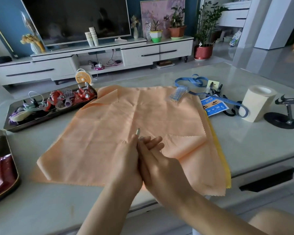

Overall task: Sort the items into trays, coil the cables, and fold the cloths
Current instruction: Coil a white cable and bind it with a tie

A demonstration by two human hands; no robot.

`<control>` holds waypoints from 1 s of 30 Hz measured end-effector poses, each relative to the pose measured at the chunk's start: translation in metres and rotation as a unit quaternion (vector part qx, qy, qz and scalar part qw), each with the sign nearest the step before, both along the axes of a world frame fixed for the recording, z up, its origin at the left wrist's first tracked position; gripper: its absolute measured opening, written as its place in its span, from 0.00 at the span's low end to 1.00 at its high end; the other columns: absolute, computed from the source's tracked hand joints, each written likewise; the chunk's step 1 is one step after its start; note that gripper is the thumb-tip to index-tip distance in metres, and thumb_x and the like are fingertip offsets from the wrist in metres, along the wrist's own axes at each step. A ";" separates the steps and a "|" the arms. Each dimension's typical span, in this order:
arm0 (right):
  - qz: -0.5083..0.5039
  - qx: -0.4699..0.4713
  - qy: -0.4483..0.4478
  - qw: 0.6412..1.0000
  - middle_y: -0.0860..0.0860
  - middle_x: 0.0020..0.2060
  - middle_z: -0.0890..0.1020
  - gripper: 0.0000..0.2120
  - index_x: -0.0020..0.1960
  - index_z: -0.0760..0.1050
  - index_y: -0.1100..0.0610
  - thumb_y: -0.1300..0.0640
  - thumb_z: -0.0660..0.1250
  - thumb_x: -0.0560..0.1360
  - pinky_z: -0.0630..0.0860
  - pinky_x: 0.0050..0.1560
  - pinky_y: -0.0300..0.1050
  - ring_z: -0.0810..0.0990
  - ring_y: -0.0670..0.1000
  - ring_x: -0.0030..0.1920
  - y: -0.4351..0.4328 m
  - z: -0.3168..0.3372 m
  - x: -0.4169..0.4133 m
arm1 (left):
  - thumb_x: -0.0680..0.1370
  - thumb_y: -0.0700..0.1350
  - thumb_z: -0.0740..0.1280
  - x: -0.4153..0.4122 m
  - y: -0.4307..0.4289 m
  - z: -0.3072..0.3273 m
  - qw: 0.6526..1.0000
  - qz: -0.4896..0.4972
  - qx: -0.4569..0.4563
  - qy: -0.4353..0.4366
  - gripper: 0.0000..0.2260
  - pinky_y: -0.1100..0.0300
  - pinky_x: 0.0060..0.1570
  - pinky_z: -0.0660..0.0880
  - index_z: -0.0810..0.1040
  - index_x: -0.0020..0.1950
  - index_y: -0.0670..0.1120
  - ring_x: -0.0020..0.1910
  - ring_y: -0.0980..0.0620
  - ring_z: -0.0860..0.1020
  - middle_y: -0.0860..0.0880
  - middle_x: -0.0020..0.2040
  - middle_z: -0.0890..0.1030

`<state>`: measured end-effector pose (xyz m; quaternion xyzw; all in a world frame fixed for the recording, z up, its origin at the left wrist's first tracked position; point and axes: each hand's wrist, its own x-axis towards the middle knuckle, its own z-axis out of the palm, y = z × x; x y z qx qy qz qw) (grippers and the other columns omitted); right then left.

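Cloth (126, 112) spreads flat beyond left hand (126, 160) and right hand (159, 165), pressed together over its near middle; right fingers (153, 141) loose, left's hold unclear.

Glossy, smooth, pale stone-look worktop (244, 150) w/ window glare. Thin matt orange cloth (117, 119), creased, zigzag-cut edges, over matt yellow cloth (227, 173). Dark polished metal tray (41, 121), reflective rim. Blue tape measure (231, 101), smooth flexible plastic, slight sheen. Cream paper roll (258, 106), matt, soft-looking. Black stand (281, 121), glossy base.
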<state>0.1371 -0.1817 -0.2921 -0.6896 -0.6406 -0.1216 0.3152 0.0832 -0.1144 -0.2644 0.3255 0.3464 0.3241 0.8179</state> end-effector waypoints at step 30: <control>-0.015 0.185 0.514 0.837 0.45 0.31 0.80 0.12 0.37 0.70 0.53 0.49 0.65 0.75 0.75 0.36 0.41 0.79 0.43 0.33 0.028 -0.001 0.008 | 0.77 0.53 0.59 -0.013 -0.001 0.001 0.993 -0.097 0.050 -0.049 0.17 0.68 0.17 0.57 0.70 0.32 0.46 0.16 0.60 0.58 0.54 0.20 0.59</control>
